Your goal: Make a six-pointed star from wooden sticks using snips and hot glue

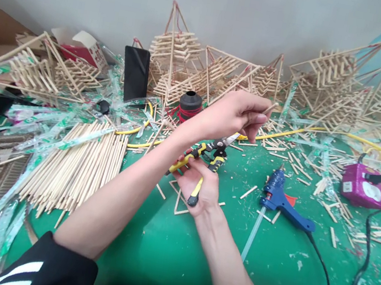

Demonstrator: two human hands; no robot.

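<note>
My arms cross over the green table. My left hand [243, 115] is raised past the right one, fingers pinched on a short wooden stick [270, 108]. Below it, palm up, my right hand [201, 184] holds yellow-and-black pliers [217, 159] with the handles spread apart; their jaws point up and right, just under my left hand. Small joined sticks [178, 202] lie on the table partly behind my right hand. A pile of long wooden sticks [80, 162] lies to the left. The blue glue gun [278, 197] rests on the right.
Stick-built frames [171, 60] line the wall behind. A black phone [135, 74] stands near a spool of red thread [190, 105]. Yellow cable [288, 130] crosses the table. Cut sticks, plastic strips, a purple box [363, 185] and a black cord [361, 261] are around.
</note>
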